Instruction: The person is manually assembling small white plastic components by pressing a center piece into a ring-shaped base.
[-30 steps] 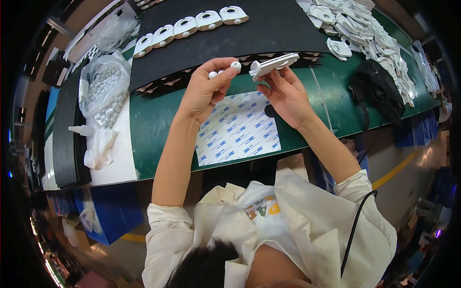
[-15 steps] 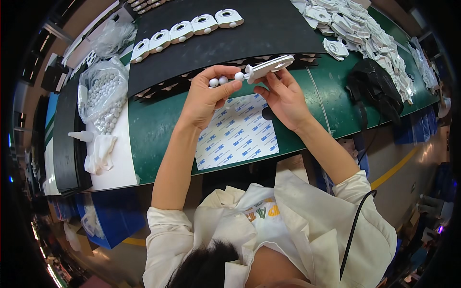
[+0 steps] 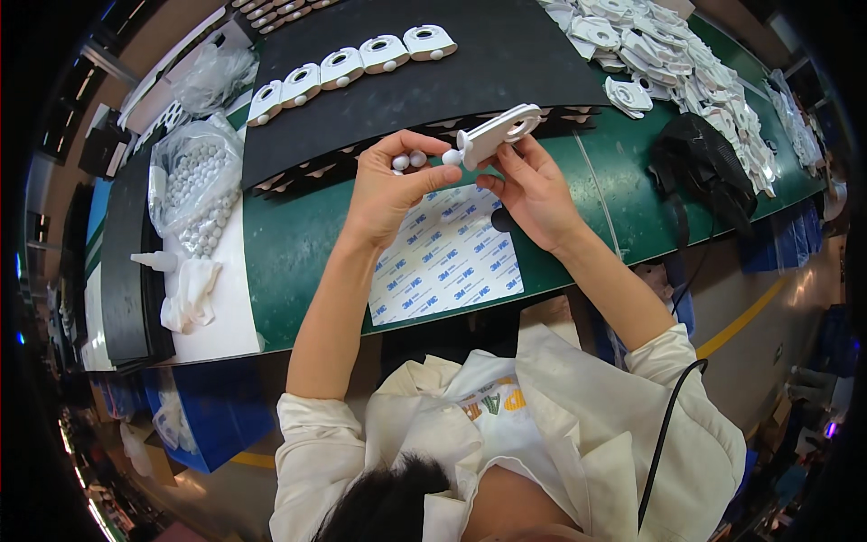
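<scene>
Between the thumb and forefinger of my left hand [image 3: 390,185] is a small white ball [image 3: 451,157]. More white balls [image 3: 408,161] rest in the curl of the same hand's fingers. My right hand [image 3: 539,191] pinches a flat white plastic part [image 3: 499,135] with a round hole towards its far end. The part is tilted, and its near end meets the ball or lies right beside it; whether they touch I cannot tell. Below both hands a white sheet with blue print [image 3: 442,262] lies on the green table [image 3: 298,271].
A row of white parts with balls [image 3: 341,68] stands on a stacked black board [image 3: 506,63]. A bag of white balls [image 3: 194,181], a small white bottle [image 3: 155,260] and a white cloth [image 3: 191,296] are at left. Loose white parts [image 3: 668,63] and a black bag [image 3: 706,163] are at right.
The white part has turned so that its flat face and hole show more, and it has shifted slightly left. The ball in my left fingers has moved slightly down.
</scene>
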`<state>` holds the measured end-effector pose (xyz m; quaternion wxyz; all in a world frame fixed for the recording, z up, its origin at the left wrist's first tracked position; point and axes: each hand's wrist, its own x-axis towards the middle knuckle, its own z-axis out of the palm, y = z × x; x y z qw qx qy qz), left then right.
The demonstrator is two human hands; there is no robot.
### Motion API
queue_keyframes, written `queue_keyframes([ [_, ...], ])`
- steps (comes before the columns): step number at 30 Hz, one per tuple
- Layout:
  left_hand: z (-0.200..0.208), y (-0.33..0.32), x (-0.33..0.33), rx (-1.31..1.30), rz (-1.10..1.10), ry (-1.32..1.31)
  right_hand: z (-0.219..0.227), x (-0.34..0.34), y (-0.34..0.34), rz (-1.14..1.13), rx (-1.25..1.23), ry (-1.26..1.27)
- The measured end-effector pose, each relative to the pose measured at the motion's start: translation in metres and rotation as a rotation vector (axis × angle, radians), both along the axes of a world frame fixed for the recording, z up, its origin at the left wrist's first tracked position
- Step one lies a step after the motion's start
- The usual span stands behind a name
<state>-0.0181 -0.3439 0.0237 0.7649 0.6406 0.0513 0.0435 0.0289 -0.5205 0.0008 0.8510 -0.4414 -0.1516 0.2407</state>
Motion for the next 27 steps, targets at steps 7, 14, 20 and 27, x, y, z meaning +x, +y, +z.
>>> queue_keyframes([
  [7,0.002,-0.005,-0.001,0.155,-0.035,-0.055,0.007,0.004,-0.002,0.081,-0.096,-0.15],
  [14,-0.007,0.001,0.005,0.071,0.014,-0.113,0.052,0.035,0.007,0.137,-0.299,-0.511],
  [20,-0.005,0.016,0.005,-0.356,-0.098,0.119,0.053,0.135,0.025,-0.339,-0.551,-0.734],
  [27,-0.003,0.013,0.007,-0.572,-0.068,0.237,0.024,0.226,0.033,-0.559,-0.927,-0.79],
])
